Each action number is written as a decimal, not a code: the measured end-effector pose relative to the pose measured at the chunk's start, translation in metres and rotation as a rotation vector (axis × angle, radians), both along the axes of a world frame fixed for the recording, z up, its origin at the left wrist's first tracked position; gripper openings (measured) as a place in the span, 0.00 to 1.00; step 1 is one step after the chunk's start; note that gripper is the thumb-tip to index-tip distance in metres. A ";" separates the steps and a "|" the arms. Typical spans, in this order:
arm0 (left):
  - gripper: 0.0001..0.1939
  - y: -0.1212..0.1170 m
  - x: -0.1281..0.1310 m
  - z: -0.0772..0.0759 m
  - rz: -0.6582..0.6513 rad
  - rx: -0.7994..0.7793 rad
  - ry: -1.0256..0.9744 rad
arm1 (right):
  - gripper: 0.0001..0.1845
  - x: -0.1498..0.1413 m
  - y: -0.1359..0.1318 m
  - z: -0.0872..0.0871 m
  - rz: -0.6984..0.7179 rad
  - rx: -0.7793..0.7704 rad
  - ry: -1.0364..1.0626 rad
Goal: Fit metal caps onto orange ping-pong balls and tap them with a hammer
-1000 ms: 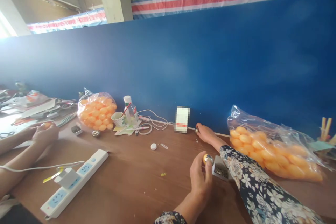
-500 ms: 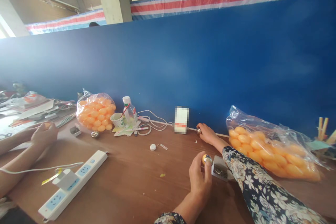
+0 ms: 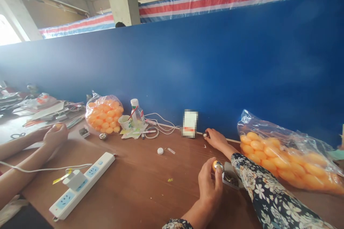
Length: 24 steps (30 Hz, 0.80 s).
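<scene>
Left hand pose: left hand [image 3: 209, 184] raised just above table [image 3: 139, 189], back of hand toward the camera's left, fingers curled upward, thumb on the right side; forearm comes up from bottom edge, slanting right.
Left hand state: thumb and fingertips pinching an orange-and-silver ball [image 3: 218, 166], silver part facing up and right.
Ball location: in left fingertips, just beside open box [image 3: 228, 166] of small dark metallic bits, which is partly hidden by the right sleeve [image 3: 258, 189].
Right hand pose: right hand [image 3: 217, 140] stretched far forward, palm down, fingers pointing left, near table's back edge; forearm runs diagonally from lower right, floral sleeve to above the wrist.
Right hand state: fingertips bent at a small shiny piece [image 3: 205, 135]; cannot tell if gripped or only touched.
Near right hand: blurred-out card [image 3: 190, 123] standing just left, against blue partition [image 3: 188, 64].
Right of arm: clear bag of orange balls [image 3: 285, 161].
Left side: co-worker's hands [image 3: 56, 136] close together; power strip [image 3: 106, 162], second bag of orange balls [image 3: 104, 114].
Mid table: white cap [image 3: 160, 151].
</scene>
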<state>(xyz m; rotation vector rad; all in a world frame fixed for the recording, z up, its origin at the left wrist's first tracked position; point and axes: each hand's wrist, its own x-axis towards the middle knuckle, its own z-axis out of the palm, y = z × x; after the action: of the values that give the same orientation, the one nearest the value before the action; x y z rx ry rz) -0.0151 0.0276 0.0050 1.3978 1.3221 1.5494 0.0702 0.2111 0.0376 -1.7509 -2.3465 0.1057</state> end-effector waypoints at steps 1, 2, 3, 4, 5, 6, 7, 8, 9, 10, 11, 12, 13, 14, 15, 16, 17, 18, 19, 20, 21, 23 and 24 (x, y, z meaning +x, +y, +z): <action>0.19 0.000 0.000 0.000 0.001 0.000 0.003 | 0.13 0.000 0.000 0.000 -0.008 0.003 -0.001; 0.19 0.000 0.000 0.001 0.002 0.000 0.004 | 0.13 -0.001 0.000 0.000 -0.017 0.007 -0.001; 0.19 0.000 0.000 0.001 0.005 0.002 0.005 | 0.12 -0.001 0.000 0.000 -0.025 0.012 0.001; 0.19 0.000 0.000 0.001 0.006 0.005 0.005 | 0.12 -0.001 0.000 0.001 -0.032 0.016 0.004; 0.19 0.000 0.000 0.001 0.005 0.009 0.006 | 0.12 0.000 -0.001 0.001 -0.038 0.021 0.008; 0.19 0.000 0.000 0.001 0.004 0.014 0.004 | 0.13 0.000 -0.001 0.001 -0.041 0.025 0.013; 0.19 0.000 0.000 0.000 0.003 0.017 0.002 | 0.14 0.001 -0.002 0.002 -0.044 0.029 0.021; 0.19 0.001 0.000 0.000 0.002 0.018 -0.002 | 0.15 0.002 -0.003 0.003 -0.048 0.034 0.030; 0.19 0.001 0.000 0.000 0.004 0.019 -0.008 | 0.16 0.003 -0.004 0.004 -0.054 0.040 0.041; 0.19 0.002 -0.001 0.000 0.008 0.016 -0.013 | 0.16 0.005 -0.006 0.006 -0.061 0.048 0.054; 0.19 0.003 -0.001 0.001 0.009 0.017 -0.017 | 0.16 0.007 -0.008 0.008 -0.067 0.056 0.068; 0.19 0.003 -0.001 0.001 0.012 0.018 -0.022 | 0.16 0.010 -0.010 0.010 -0.070 0.063 0.083; 0.19 0.004 -0.001 0.001 -0.005 0.016 -0.019 | 0.15 0.013 -0.012 0.013 -0.070 0.069 0.098; 0.19 0.005 -0.002 0.001 -0.001 0.021 -0.020 | 0.15 0.016 -0.014 0.016 -0.068 0.073 0.114; 0.19 0.006 -0.002 0.001 0.004 0.030 -0.024 | 0.15 0.021 -0.017 0.019 -0.067 0.074 0.129; 0.19 0.007 -0.002 0.001 0.002 0.033 -0.028 | 0.15 0.025 -0.020 0.022 -0.067 0.073 0.144; 0.19 0.008 -0.002 0.001 -0.001 0.036 -0.032 | 0.15 0.031 -0.024 0.025 -0.066 0.072 0.160; 0.19 0.009 -0.002 0.001 0.012 0.038 -0.043 | 0.15 0.036 -0.029 0.028 -0.063 0.070 0.175; 0.19 0.011 -0.002 0.001 0.015 0.034 -0.054 | 0.14 0.042 -0.034 0.030 -0.056 0.067 0.189; 0.19 0.013 -0.002 0.000 0.014 0.028 -0.064 | 0.14 0.048 -0.039 0.033 -0.046 0.062 0.202; 0.20 0.014 -0.002 0.000 0.010 0.021 -0.073 | 0.14 0.053 -0.046 0.035 -0.033 0.055 0.212; 0.20 0.017 -0.002 -0.001 0.006 0.011 -0.090 | 0.13 0.064 -0.061 0.038 -0.001 0.038 0.230; 0.20 0.018 -0.002 -0.001 0.001 0.006 -0.101 | 0.12 0.069 -0.069 0.039 0.016 0.029 0.236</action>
<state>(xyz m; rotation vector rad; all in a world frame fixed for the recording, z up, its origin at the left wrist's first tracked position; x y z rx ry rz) -0.0166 0.0457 0.0041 1.3053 1.2589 1.6035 0.1392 0.1422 0.0770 -1.6091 -2.1824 0.2637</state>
